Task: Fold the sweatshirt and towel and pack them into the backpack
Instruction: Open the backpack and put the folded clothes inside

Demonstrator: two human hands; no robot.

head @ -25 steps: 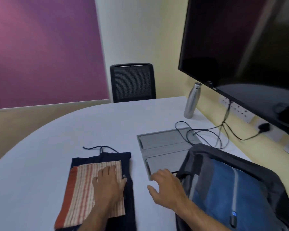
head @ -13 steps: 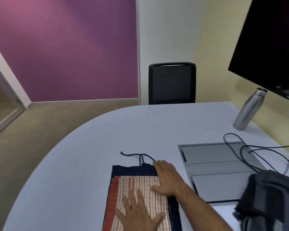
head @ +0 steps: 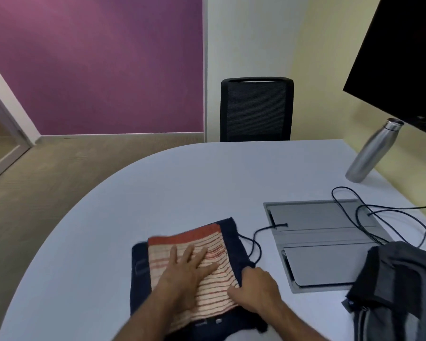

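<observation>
A folded navy sweatshirt [head: 234, 244] lies on the white table [head: 182, 183], its black drawstring [head: 255, 239] trailing to the right. On top of it lies a folded cream towel [head: 214, 249] with red stripes and a red band. My left hand [head: 185, 271] presses flat on the towel, fingers spread. My right hand [head: 256, 290] grips the right edge of the stack, fingers curled under the sweatshirt. The dark grey backpack [head: 399, 291] stands at the lower right, only partly in view.
A grey cable hatch [head: 322, 242] is set into the table between the stack and the backpack, with black cables [head: 379, 212] looping over it. A steel bottle [head: 374, 151] stands at the far right under a wall screen [head: 403, 60]. A black chair [head: 256, 109] sits behind the table.
The view swung left, away from the backpack. My right hand moved from the backpack onto the stack and now grips its right edge. The stack has turned, red band now at the far side.
</observation>
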